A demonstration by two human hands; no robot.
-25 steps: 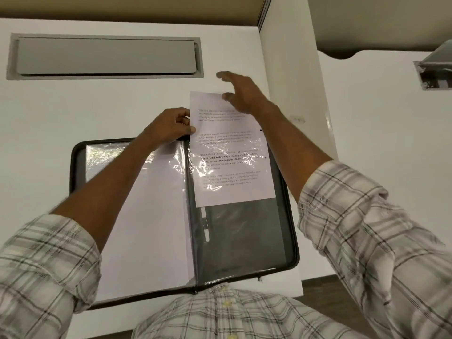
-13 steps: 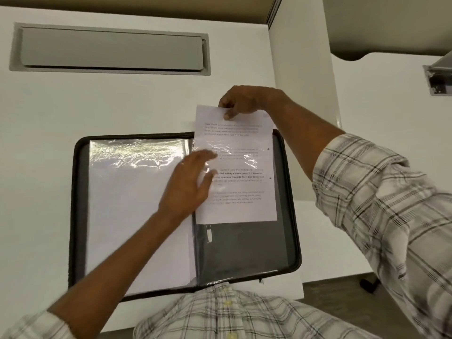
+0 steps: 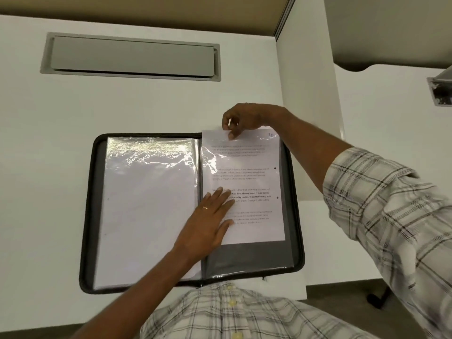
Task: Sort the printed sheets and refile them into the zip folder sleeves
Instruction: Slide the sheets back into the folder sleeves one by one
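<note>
Lower than half a second ago, the printed sheet (image 3: 254, 182) sits deeper in the right-hand sleeve (image 3: 249, 255), its top edge just past the rim. On the white desk (image 3: 61, 143) the black zip folder (image 3: 89, 216) lies open, a filled sleeve (image 3: 146, 211) on its left side. Flat, with fingers straight, the left hand (image 3: 210, 223) presses the sheet's lower left; the right hand (image 3: 244, 121) pinches its top edge. A ring (image 3: 206, 208) shows on the left hand.

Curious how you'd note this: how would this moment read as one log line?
right hand: pinches printed sheet top | left hand: flat on sheet | zip folder: open
</note>
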